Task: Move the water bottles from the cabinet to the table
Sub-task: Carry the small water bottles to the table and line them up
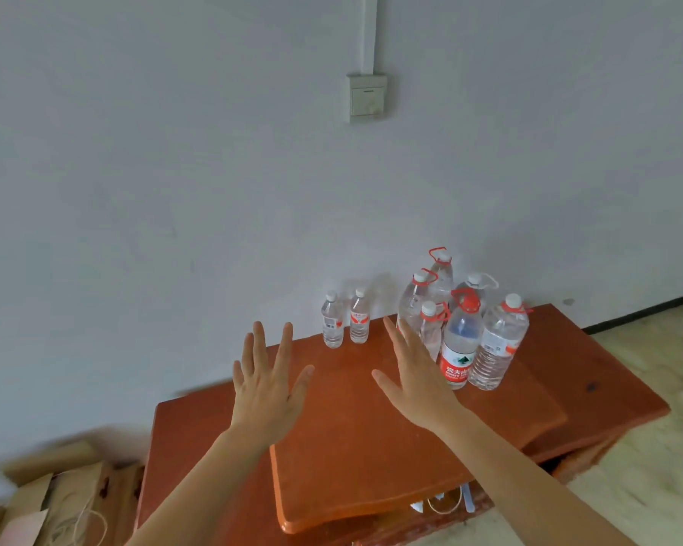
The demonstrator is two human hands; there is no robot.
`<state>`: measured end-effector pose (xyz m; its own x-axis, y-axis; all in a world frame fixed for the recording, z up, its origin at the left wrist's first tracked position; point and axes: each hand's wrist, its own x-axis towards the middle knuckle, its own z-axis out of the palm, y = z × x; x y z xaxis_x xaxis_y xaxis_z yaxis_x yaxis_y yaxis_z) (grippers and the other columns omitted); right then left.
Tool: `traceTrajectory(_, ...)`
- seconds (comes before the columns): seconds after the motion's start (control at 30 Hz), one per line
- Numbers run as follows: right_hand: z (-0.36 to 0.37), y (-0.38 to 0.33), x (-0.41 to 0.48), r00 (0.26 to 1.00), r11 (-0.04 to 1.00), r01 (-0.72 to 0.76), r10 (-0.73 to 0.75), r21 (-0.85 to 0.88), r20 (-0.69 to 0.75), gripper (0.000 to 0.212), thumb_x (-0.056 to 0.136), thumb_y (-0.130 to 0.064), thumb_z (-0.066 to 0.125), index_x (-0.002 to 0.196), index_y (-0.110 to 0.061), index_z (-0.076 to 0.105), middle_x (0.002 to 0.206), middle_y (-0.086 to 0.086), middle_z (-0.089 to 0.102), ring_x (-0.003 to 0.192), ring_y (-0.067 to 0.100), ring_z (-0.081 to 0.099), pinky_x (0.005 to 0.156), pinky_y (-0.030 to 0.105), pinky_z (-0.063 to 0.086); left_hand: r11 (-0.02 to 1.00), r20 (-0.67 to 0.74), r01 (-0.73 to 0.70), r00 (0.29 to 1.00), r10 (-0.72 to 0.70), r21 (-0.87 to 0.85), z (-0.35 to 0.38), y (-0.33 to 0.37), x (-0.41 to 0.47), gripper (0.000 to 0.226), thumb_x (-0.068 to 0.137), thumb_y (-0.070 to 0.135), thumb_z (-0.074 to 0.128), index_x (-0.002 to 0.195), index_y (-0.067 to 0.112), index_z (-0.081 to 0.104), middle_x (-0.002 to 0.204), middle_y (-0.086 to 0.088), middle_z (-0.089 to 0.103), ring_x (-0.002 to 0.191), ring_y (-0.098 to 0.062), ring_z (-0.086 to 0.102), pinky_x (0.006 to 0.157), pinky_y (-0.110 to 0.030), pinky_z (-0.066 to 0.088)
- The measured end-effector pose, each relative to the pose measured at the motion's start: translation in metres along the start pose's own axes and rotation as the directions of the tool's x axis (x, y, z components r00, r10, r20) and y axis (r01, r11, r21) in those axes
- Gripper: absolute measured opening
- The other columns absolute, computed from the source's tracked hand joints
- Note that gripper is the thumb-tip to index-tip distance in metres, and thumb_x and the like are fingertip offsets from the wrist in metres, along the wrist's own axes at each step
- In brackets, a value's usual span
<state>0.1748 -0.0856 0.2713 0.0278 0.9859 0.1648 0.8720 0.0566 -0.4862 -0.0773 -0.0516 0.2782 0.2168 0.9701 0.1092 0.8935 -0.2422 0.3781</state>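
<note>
Two small clear water bottles (332, 319) (359, 316) stand side by side at the back of the red-brown wooden top (351, 435), against the wall. Right of them is a cluster of several larger bottles with red handle rings; the front ones are a red-labelled bottle (461, 340) and a clear ribbed bottle (498, 342). My left hand (267, 382) hovers over the wood with fingers spread straight, holding nothing. My right hand (415, 372) is also flat and empty, just left of the large cluster and overlapping its leftmost bottles.
A white wall with a switch box (367, 97) rises behind the bottles. Cardboard boxes and brown paper (56, 502) lie on the floor at lower left. A second wooden slab (608, 372) extends right beneath the top one. Pale floor lies to the right.
</note>
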Motion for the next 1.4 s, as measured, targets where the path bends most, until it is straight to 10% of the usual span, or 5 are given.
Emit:
traceTrajectory(0.53,0.160,0.144,0.193,0.960,0.862,-0.279,0.240,0.423,0.144,0.097,0.101,-0.034,0.059,0.146,-0.061,-0.022,0.162,-0.025,-0.015,0.156,0.012,0.008,0.125,0.044,0.023,0.896,0.275,0.304,0.936,-0.218,-0.325,0.181,-0.038,0.207,0.096,0.081,0.084,0.038,0.148,0.054,-0.024,0.166,0.011,-0.020,0.151,-0.011,-0.022,0.124,-0.048,0.001)
traceTrajectory(0.83,0.262,0.207,0.257,0.912,0.734,-0.398,0.381,0.551,0.151,0.122,0.095,-0.008,0.065,0.131,-0.073,-0.031,0.170,-0.006,-0.012,0.157,0.017,0.008,0.126,0.051,0.020,0.661,0.295,0.377,0.925,-0.238,-0.649,0.297,-0.049,0.322,0.111,0.071,0.083,0.064,0.151,0.054,-0.006,0.164,0.011,0.021,0.151,-0.014,0.023,0.120,-0.054,0.028)
traceTrajectory(1.17,0.303,0.222,0.309,0.934,0.652,-0.313,0.344,0.691,0.099,0.112,0.089,-0.009,0.073,0.149,-0.062,-0.005,0.167,-0.004,0.016,0.153,0.014,0.025,0.121,0.051,0.034,0.844,0.114,0.265,0.964,-0.240,-0.466,0.345,-0.067,0.337,0.065,0.098,0.035,0.060,0.141,0.009,0.018,0.141,-0.010,0.051,0.118,-0.025,0.057,0.081,-0.026,0.043)
traceTrajectory(1.27,0.306,0.231,0.310,0.944,0.733,-0.299,0.321,0.611,0.078,0.087,0.091,-0.025,0.076,0.156,-0.032,0.018,0.158,-0.002,0.033,0.142,0.014,0.042,0.112,0.044,0.047,0.853,0.108,0.240,0.971,-0.214,-0.463,0.344,-0.069,0.332,0.060,0.097,0.030,0.060,0.137,0.011,0.019,0.133,-0.011,0.055,0.112,-0.025,0.061,0.073,-0.013,0.042)
traceTrajectory(1.4,0.310,0.227,0.279,0.948,0.796,-0.266,0.318,0.543,-0.003,0.082,0.091,-0.036,0.074,0.152,-0.035,0.019,0.153,-0.002,0.037,0.138,0.011,0.045,0.104,0.018,0.045,0.855,0.100,0.232,0.973,-0.209,-0.464,0.336,-0.067,0.296,0.061,0.095,0.031,0.060,0.137,0.007,0.022,0.121,-0.008,0.056,0.098,-0.021,0.060,0.064,-0.004,0.042)
